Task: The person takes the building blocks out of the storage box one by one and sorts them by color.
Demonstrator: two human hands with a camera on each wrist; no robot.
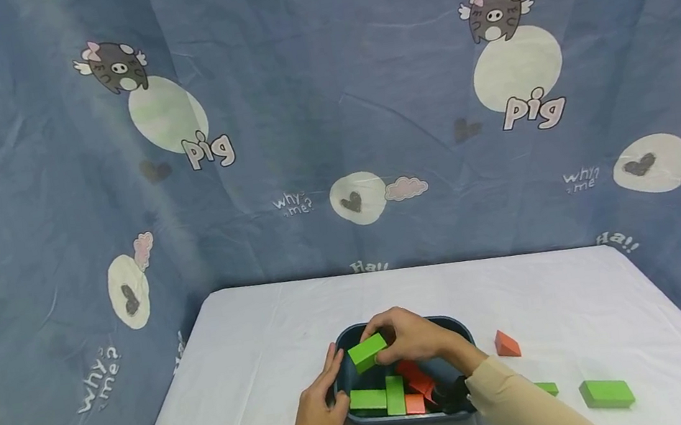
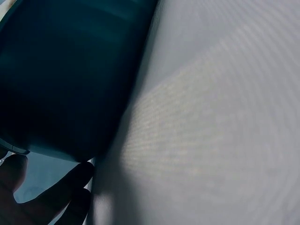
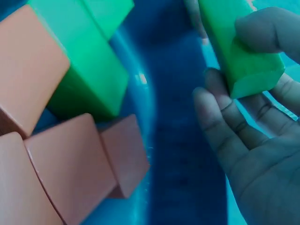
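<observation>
In the head view my right hand [image 1: 415, 335] is over the far part of a dark blue bin [image 1: 431, 416], pinching a green block [image 1: 368, 352] between thumb and fingers. The right wrist view shows the thumb pressed on one face of that green block [image 3: 251, 51], with fingers behind it. My left hand [image 1: 316, 412] lies along the bin's left side, fingers extended and fingertips at the rim. From the left wrist, the bin's outer wall [image 2: 70, 84] fills the upper left, with dark fingers [image 2: 61, 192] at its edge.
Inside the bin are green blocks [image 1: 367, 399] and orange-red blocks [image 1: 416, 376], grouped toward the near side. On the white-covered table [image 1: 256, 355], to the right, lie an orange-red triangular block [image 1: 506, 344], a green block [image 1: 607, 393] and another green piece [image 1: 547, 388] partly behind the sleeve.
</observation>
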